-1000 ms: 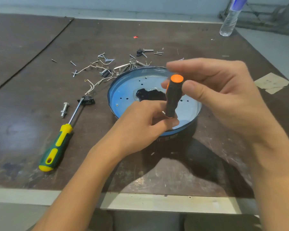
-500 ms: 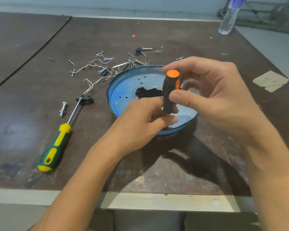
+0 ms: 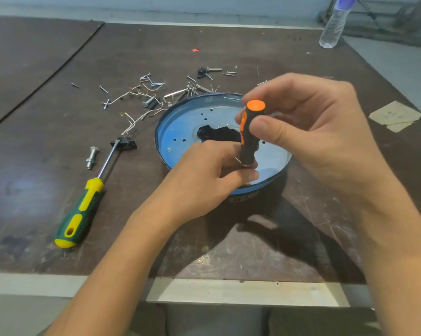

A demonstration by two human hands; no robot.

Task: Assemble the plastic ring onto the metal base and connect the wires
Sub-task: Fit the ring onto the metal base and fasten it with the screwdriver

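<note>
R hand (image 3: 308,132) grips orange screwdriver (image 3: 249,134) upright over blue base (image 3: 177,132)

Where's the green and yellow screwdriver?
Head view: the screwdriver lies on the table left of the metal base, tip at a small black part, bolt beside it.

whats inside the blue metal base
A black part at the base centre, small holes around it. The left hand hides the orange screwdriver tip and what it touches.

Your small screwdriver (image 3: 249,132) is black with an orange cap — the metal base (image 3: 180,128) is blue, black at its middle. Your large screwdriver (image 3: 83,207) is green and yellow; the tabletop (image 3: 228,57), scuffed dark brown.
</note>
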